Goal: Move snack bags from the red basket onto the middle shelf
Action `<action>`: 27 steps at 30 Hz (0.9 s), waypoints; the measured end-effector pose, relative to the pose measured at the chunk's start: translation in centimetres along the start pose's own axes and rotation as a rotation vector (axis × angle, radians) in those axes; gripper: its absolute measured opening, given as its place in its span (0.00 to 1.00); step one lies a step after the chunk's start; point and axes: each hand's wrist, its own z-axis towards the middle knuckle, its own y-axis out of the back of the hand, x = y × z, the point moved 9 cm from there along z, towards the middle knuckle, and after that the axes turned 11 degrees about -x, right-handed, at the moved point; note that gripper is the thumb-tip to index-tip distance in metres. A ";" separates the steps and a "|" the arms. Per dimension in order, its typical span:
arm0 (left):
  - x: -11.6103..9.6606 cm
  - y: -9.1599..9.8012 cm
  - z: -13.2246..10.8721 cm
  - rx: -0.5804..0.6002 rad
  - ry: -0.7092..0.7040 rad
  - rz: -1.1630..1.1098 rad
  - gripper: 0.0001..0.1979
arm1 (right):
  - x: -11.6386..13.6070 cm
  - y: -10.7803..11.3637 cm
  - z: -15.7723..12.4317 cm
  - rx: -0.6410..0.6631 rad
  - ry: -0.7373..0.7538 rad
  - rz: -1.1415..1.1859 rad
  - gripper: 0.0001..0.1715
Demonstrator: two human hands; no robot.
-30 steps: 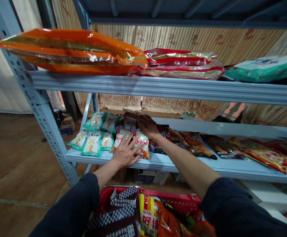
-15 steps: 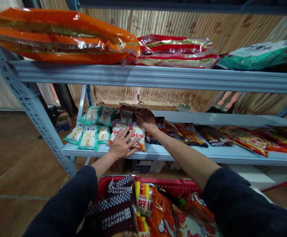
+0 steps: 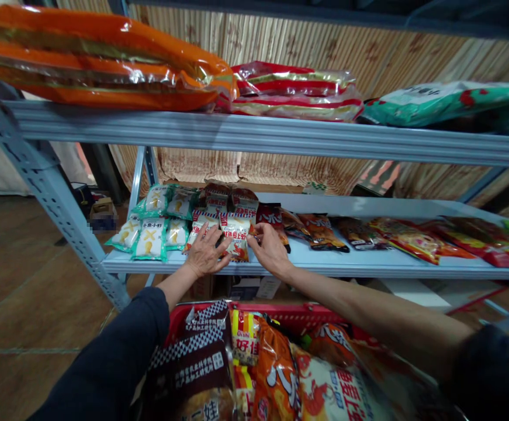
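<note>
On the lower shelf, my left hand (image 3: 204,252) lies open with spread fingers over the front of two white-and-orange snack bags. It partly covers the left bag (image 3: 202,221). My right hand (image 3: 273,250) is at the right edge of the right-hand snack bag (image 3: 235,231), its thumb and curled fingers closed on that edge. Behind these two stand brown-topped snack bags (image 3: 244,200). Several green-and-white snack bags (image 3: 149,238) are stacked to the left. Just right of my right hand's fingertips is a dark red snack bag (image 3: 272,216).
Below my arms is a red shopping basket (image 3: 276,310) full of snack bags, including a brown one (image 3: 199,374). More snack bags (image 3: 405,237) lie along the shelf to the right. Overhead, the upper shelf edge (image 3: 254,131) carries a big orange bag (image 3: 105,64). A metal upright (image 3: 68,193) stands left.
My right hand has come forward from the rear brown-topped bags to the right edge of the front snack bag. My left hand stays on the front bags. The view has shifted slightly right.
</note>
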 end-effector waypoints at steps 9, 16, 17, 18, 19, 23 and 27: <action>-0.5 0.0 0.2 0.007 -0.054 -0.003 0.24 | -3.1 -1.3 1.5 -0.034 -0.149 0.173 0.27; -0.6 0.0 0.2 0.001 -0.052 0.008 0.27 | -3.1 -2.3 4.9 -0.065 -0.216 0.270 0.31; -0.6 0.1 0.2 -0.009 -0.053 0.004 0.27 | -2.8 -2.6 5.2 -0.060 -0.193 0.279 0.29; -0.6 0.1 0.2 -0.020 -0.057 0.000 0.27 | -2.5 -2.9 5.5 -0.056 -0.177 0.278 0.28; -0.6 0.1 0.2 -0.030 -0.062 -0.004 0.27 | -2.2 -3.2 5.7 -0.053 -0.166 0.270 0.28; -0.7 -0.2 0.1 -0.043 -0.096 -0.009 0.27 | -2.3 -3.9 6.2 -0.050 -0.166 0.247 0.28; -0.6 -0.3 0.0 -0.030 -0.100 0.004 0.27 | -3.0 -4.0 6.7 -0.055 -0.098 0.175 0.28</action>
